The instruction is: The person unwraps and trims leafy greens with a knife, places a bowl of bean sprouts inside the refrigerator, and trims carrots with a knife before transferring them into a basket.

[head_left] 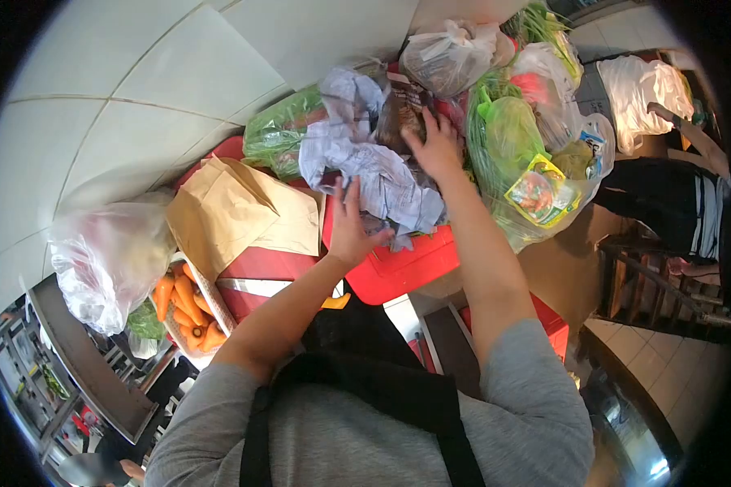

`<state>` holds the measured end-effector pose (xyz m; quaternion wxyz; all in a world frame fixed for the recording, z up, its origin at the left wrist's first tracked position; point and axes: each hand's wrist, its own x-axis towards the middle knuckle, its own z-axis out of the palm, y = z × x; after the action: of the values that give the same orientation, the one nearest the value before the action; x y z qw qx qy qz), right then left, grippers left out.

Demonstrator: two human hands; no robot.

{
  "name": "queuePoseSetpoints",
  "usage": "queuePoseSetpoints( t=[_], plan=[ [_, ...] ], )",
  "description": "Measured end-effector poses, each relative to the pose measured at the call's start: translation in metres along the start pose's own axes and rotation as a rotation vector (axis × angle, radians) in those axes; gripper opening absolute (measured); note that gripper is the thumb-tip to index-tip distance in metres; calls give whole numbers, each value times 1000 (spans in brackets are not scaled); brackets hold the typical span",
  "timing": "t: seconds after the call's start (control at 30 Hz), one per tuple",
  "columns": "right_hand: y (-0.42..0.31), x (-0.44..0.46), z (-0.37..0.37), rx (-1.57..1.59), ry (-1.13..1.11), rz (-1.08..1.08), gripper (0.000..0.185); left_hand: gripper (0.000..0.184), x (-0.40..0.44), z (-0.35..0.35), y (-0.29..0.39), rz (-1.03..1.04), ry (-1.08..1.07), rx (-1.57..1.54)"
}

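Note:
Both my hands reach over a heap on a red plastic surface (pixel 414 264) against the tiled wall. A crumpled pale blue-grey checked cloth (pixel 374 174) lies there in folds. My left hand (pixel 353 230) is at the cloth's near left edge, fingers spread; whether it touches the cloth is unclear. My right hand (pixel 437 146) has its fingers apart over a dark brown printed packet (pixel 402 114), just right of the cloth. The fingertips seem to rest on the packet. Behind the cloth, to the left, lies a clear bag of green vegetables (pixel 284 126).
Brown paper envelopes (pixel 219 215) lie left of the cloth. A basket of carrots (pixel 191 308) and a white plastic bag (pixel 110 256) stand further left. Bagged greens (pixel 503 134) and a knotted bag (pixel 451 61) crowd the right. Another person (pixel 666 199) is at far right.

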<state>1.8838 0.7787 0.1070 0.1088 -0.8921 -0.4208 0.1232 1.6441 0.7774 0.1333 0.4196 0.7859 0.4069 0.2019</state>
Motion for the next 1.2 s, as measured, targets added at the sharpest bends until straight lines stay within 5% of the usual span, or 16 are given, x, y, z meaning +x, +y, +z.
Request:
queuePoseSetpoints(
  t=[0.1,0.17,0.27,0.4,0.5,0.6,0.7,0.87,1.03,1.07,1.17,1.2],
  plan=[
    [-9,-39,-6,124,-137,-51,70,103,4,5,-5,-29,-148,113],
    [9,-67,-6,172,18,-216,64,105,13,-9,4,-44,-201,396],
    [13,-118,-45,290,310,-275,57,98,32,-14,2,118,-111,255],
    [24,-196,6,1028,603,601,57,93,69,-12,20,240,-236,330],
    [20,-205,34,1398,696,981,55,93,108,-7,33,189,-360,313],
    [37,-184,66,1295,632,921,66,94,137,18,22,227,-327,231],
    [23,-145,64,1852,683,765,54,89,124,45,16,113,-362,294],
    [62,-102,107,1731,425,644,57,85,106,60,9,174,-158,159],
    [18,-121,33,2017,353,470,58,88,104,35,20,111,-114,414],
    [39,-118,58,1907,256,574,62,88,100,37,25,69,-179,365],
    [56,-102,93,1702,309,432,66,80,89,47,33,111,-221,359],
    [13,-103,36,1701,320,582,75,77,84,45,41,195,-245,441]
  ],
)
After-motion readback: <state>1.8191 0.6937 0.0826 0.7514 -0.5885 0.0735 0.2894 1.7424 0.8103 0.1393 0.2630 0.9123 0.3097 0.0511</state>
